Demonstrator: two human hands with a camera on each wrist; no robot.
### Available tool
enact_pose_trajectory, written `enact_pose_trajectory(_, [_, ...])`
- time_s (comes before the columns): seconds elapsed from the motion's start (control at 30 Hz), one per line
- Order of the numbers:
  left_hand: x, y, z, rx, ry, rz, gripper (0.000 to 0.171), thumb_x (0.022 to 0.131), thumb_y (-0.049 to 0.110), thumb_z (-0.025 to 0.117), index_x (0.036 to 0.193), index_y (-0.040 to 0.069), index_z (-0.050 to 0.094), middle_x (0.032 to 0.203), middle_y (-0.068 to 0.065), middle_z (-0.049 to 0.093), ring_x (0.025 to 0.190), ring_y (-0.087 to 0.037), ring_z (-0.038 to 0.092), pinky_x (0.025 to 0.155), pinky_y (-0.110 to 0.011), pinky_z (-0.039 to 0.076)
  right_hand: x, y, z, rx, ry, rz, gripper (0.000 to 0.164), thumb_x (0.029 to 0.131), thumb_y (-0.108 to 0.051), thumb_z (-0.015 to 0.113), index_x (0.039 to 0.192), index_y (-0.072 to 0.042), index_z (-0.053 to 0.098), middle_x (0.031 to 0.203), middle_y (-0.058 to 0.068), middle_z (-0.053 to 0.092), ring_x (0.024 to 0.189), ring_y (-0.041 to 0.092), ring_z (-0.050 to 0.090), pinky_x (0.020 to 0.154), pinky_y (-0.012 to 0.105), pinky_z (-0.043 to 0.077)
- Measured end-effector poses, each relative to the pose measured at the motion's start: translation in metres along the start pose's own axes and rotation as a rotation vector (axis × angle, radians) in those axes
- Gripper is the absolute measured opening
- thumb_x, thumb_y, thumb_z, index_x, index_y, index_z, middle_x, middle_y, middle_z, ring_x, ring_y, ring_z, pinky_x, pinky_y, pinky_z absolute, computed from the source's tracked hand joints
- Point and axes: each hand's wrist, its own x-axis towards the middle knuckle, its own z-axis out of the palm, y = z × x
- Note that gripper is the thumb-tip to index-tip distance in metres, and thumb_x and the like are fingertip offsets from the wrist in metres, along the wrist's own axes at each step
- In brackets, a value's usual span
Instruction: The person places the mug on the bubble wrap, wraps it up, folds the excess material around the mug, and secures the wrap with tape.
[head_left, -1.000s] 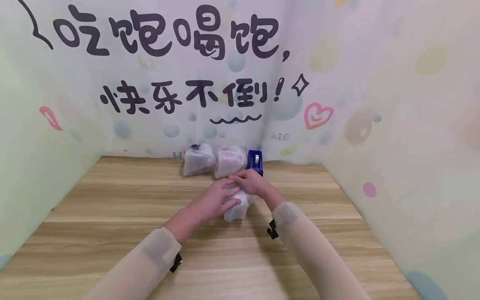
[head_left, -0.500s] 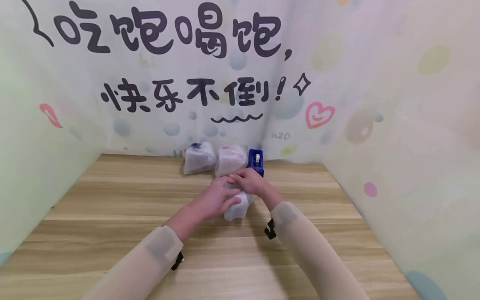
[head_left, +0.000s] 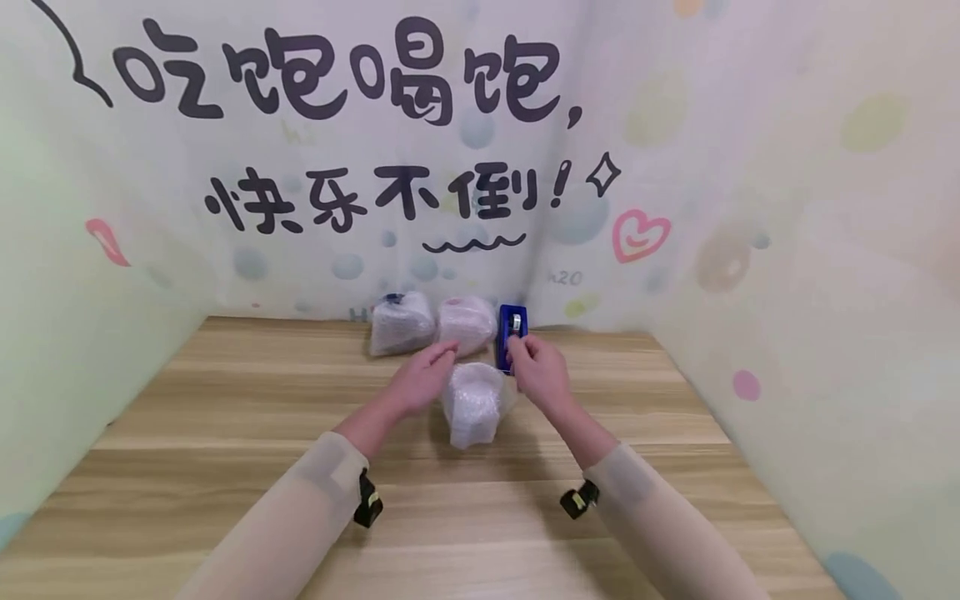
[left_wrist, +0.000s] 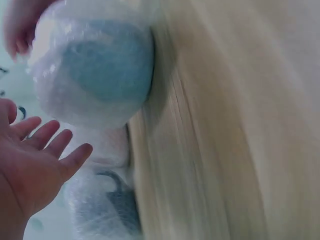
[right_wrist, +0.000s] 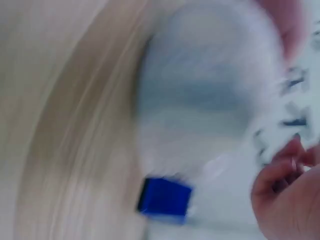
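A bubble-wrapped bundle [head_left: 474, 408] stands on the wooden table between my hands; its contents show pale blue through the wrap in the left wrist view. My left hand [head_left: 422, 382] is just left of it, fingers extended and holding nothing. On the right, my right hand [head_left: 542, 375] is near the blue tape dispenser [head_left: 504, 321], overlapping its lower part in the head view. The right wrist view shows this hand [right_wrist: 292, 190] with curled fingers, apart from the dispenser [right_wrist: 167, 199], and no thing is visible in it. That view is blurred.
Two more bubble-wrapped bundles stand at the back wall: one with a dark patch [head_left: 401, 325], one pinkish [head_left: 467, 321]. Behind them hangs a printed cloth [head_left: 300, 275] with large black lettering. Side walls flank the wooden table [head_left: 262, 417].
Both hands have come off the top of the near bundle and moved apart. The left went slightly left, the right went right toward the tape dispenser. The bundle is now uncovered.
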Motion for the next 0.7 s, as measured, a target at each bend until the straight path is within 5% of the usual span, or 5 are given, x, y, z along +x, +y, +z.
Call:
enact_pose_trajectory(0.2, [0.013, -0.006, -0.001, -0.088, -0.087, -0.115, 0.054, 0.118, 0.039, 0.036, 0.157, 0.010, 0.060, 0.168, -0.017, 0.052, 0.156, -0.042, 0.047, 0.130, -0.062, 0.036, -0.053, -0.017, -0.005, -0.239, -0.470, 0.006, 0.049, 0.110, -0.054, 0.062, 0.095, -0.008, 0.070, 0.085, 0.010, 0.076, 0.064, 0.022, 0.074, 0.053, 0.035, 0.059])
enact_pose_trajectory(0.37, [0.005, -0.008, -0.007, -0.025, -0.056, -0.119, 0.050, 0.115, 0.034, 0.043, 0.152, 0.008, 0.064, 0.163, -0.018, 0.058, 0.151, -0.041, 0.053, 0.127, -0.060, 0.041, -0.064, -0.008, 0.001, -0.282, -0.415, -0.044, 0.040, 0.100, -0.046, 0.079, 0.101, -0.010, 0.063, 0.087, 0.008, 0.071, 0.072, 0.020, 0.069, 0.058, 0.030, 0.055])
enact_pose_trajectory(0.5, [-0.009, -0.009, -0.017, -0.036, -0.047, -0.155, 0.048, 0.112, 0.027, 0.053, 0.152, 0.003, 0.062, 0.156, -0.021, 0.062, 0.137, -0.036, 0.061, 0.107, -0.049, 0.058, -0.060, 0.003, 0.000, -0.316, -0.364, -0.096, 0.040, 0.094, -0.037, 0.087, 0.105, -0.009, 0.060, 0.092, 0.003, 0.068, 0.078, 0.016, 0.062, 0.064, 0.030, 0.052])
enact_pose_trajectory(0.6, [-0.018, -0.009, -0.024, -0.069, -0.080, -0.177, 0.054, 0.107, 0.023, 0.064, 0.154, -0.002, 0.057, 0.152, -0.026, 0.062, 0.130, -0.036, 0.064, 0.091, -0.043, 0.063, -0.056, 0.009, -0.002, -0.272, -0.374, -0.106, 0.040, 0.095, -0.029, 0.087, 0.111, -0.009, 0.057, 0.098, 0.006, 0.070, 0.079, 0.015, 0.064, 0.066, 0.030, 0.054])
enact_pose_trajectory(0.7, [-0.029, -0.006, -0.031, -0.060, -0.135, -0.178, 0.074, 0.099, 0.020, 0.077, 0.160, -0.007, 0.045, 0.148, -0.031, 0.059, 0.133, -0.042, 0.064, 0.096, -0.047, 0.065, -0.051, 0.015, -0.004, -0.157, -0.396, -0.064, 0.035, 0.098, -0.018, 0.083, 0.117, -0.007, 0.055, 0.106, 0.013, 0.073, 0.078, 0.017, 0.069, 0.068, 0.034, 0.062])
